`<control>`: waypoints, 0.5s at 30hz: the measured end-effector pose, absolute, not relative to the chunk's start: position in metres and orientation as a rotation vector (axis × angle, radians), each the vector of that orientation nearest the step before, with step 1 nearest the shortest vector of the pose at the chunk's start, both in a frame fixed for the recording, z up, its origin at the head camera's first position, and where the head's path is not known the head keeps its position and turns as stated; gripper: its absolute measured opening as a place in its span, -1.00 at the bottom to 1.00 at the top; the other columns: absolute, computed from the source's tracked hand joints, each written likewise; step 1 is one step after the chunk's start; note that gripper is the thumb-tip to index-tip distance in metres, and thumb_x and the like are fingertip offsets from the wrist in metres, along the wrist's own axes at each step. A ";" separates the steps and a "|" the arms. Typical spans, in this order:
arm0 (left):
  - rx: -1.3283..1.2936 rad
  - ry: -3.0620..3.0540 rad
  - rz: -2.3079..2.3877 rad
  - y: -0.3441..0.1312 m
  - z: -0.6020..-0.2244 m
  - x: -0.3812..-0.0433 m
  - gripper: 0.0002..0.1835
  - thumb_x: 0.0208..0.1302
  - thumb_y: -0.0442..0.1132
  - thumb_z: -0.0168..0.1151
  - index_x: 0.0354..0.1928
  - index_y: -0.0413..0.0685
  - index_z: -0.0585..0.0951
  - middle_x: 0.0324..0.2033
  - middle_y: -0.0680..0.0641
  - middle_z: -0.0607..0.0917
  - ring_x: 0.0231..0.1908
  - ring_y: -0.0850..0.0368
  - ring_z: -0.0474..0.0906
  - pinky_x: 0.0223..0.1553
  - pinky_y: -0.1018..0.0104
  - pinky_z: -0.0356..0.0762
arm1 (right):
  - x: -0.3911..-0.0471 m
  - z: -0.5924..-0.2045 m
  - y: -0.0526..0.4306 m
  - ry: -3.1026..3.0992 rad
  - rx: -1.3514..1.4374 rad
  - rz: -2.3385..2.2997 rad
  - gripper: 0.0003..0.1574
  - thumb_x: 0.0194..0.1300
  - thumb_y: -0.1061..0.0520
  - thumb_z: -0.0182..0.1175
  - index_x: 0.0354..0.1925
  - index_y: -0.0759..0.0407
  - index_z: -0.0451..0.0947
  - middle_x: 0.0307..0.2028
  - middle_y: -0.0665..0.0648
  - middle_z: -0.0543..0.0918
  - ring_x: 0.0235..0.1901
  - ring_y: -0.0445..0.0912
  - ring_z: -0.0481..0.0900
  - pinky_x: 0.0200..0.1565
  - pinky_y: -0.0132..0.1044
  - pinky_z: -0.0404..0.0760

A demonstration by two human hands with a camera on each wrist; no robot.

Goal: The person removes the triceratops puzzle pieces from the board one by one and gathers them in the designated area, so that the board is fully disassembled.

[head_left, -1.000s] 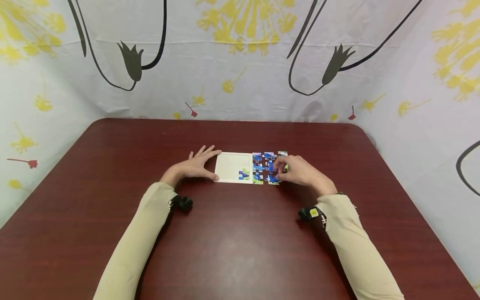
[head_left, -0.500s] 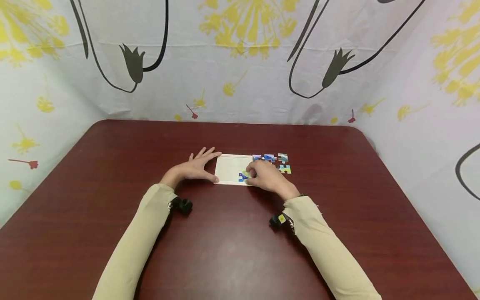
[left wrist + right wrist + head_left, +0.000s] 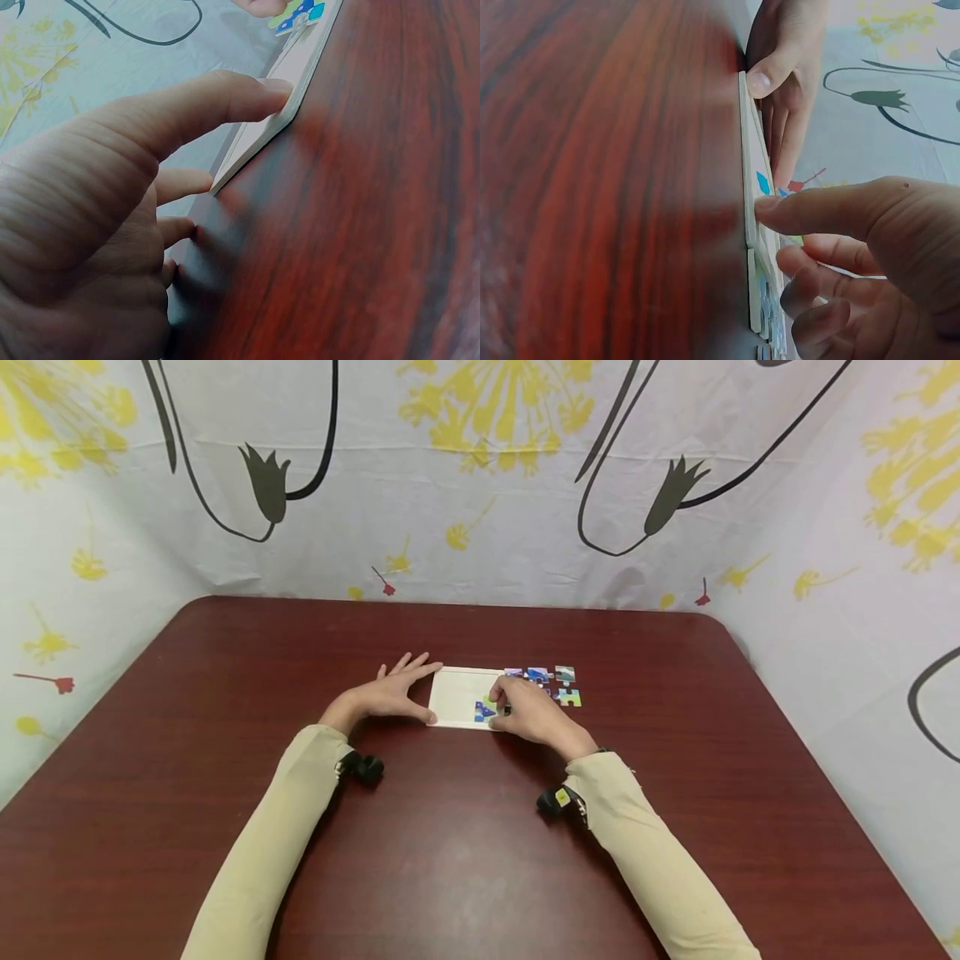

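Note:
A shallow white puzzle tray (image 3: 453, 695) lies on the table, with a blue and green puzzle piece (image 3: 482, 710) in its lower right corner. My left hand (image 3: 382, 695) rests at the tray's left edge. Its thumb touches the near corner and its index finger the far one, as the left wrist view shows. My right hand (image 3: 536, 712) is over the tray's right edge. Thumb and index finger are bent about the corner piece, thumb at its near side; in the right wrist view the thumb (image 3: 780, 214) lies on the rim. The right hand partly hides the piece's right side.
Several loose jigsaw pieces (image 3: 565, 673) lie right of the tray, some hidden by the right hand. The dark red wooden table (image 3: 450, 843) extends toward me. A printed white cloth (image 3: 480, 543) hangs behind and at both sides.
My right hand has moved left from the loose pieces to the tray's right corner; over the last half second it has hardly moved. The left hand stays at the tray's left edge.

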State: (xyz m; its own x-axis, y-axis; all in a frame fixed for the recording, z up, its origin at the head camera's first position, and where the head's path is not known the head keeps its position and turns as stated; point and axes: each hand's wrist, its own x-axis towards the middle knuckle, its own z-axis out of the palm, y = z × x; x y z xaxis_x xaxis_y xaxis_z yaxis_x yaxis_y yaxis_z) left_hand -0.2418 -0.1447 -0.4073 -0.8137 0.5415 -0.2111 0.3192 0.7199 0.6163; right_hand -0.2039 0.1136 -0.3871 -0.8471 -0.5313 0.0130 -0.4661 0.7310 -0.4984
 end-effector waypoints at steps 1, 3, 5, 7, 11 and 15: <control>0.664 2.548 0.809 -0.145 -0.407 -0.242 0.04 0.01 0.09 0.36 0.47 0.07 0.00 0.44 -0.13 -0.20 0.38 -0.11 -0.49 0.22 -0.22 -0.55 | -0.204 -0.386 0.114 2.791 -0.815 -0.758 -0.65 0.07 0.15 0.35 -0.21 0.24 0.45 -0.33 0.08 0.54 -0.34 -0.08 0.46 -0.20 -0.20 0.43; 0.667 2.547 0.810 -0.144 -0.405 -0.242 0.05 0.00 0.09 0.37 0.47 0.07 0.00 0.44 -0.13 -0.21 0.38 -0.11 -0.49 0.22 -0.22 -0.55 | -0.205 -0.385 0.115 2.784 -0.835 -0.753 -0.65 0.07 0.15 0.35 -0.21 0.24 0.44 -0.36 0.06 0.55 -0.37 -0.09 0.46 -0.22 -0.20 0.43; 0.672 2.545 0.812 -0.144 -0.404 -0.242 0.05 -0.01 0.10 0.37 0.47 0.08 0.00 0.44 -0.13 -0.21 0.38 -0.11 -0.50 0.22 -0.22 -0.56 | -0.206 -0.385 0.116 2.789 -0.863 -0.739 -0.65 0.07 0.15 0.36 -0.23 0.23 0.44 -0.40 0.04 0.55 -0.40 -0.10 0.46 -0.23 -0.21 0.43; 0.673 2.543 0.819 -0.143 -0.403 -0.242 0.06 -0.01 0.10 0.38 0.47 0.08 0.00 0.44 -0.13 -0.21 0.38 -0.11 -0.50 0.22 -0.22 -0.56 | -0.207 -0.386 0.116 2.801 -0.900 -0.718 -0.67 0.07 0.15 0.36 -0.25 0.22 0.44 -0.43 0.01 0.55 -0.42 -0.12 0.47 -0.24 -0.24 0.44; 0.686 2.535 0.832 -0.143 -0.403 -0.242 0.04 0.00 0.09 0.37 0.46 0.07 0.01 0.44 -0.14 -0.20 0.38 -0.12 -0.49 0.22 -0.22 -0.55 | -0.209 -0.386 0.116 2.833 -0.984 -0.689 -0.70 0.04 0.17 0.36 -0.28 0.22 0.46 -0.45 -0.01 0.56 -0.44 -0.15 0.48 -0.26 -0.28 0.46; 0.688 2.528 0.832 -0.146 -0.403 -0.240 0.03 0.02 0.08 0.36 0.46 0.05 0.01 0.44 -0.15 -0.20 0.38 -0.13 -0.49 0.22 -0.23 -0.55 | -0.208 -0.376 0.123 2.863 -1.028 -0.742 -0.72 0.00 0.19 0.34 -0.29 0.22 0.49 -0.45 0.00 0.58 -0.45 -0.14 0.49 -0.28 -0.29 0.47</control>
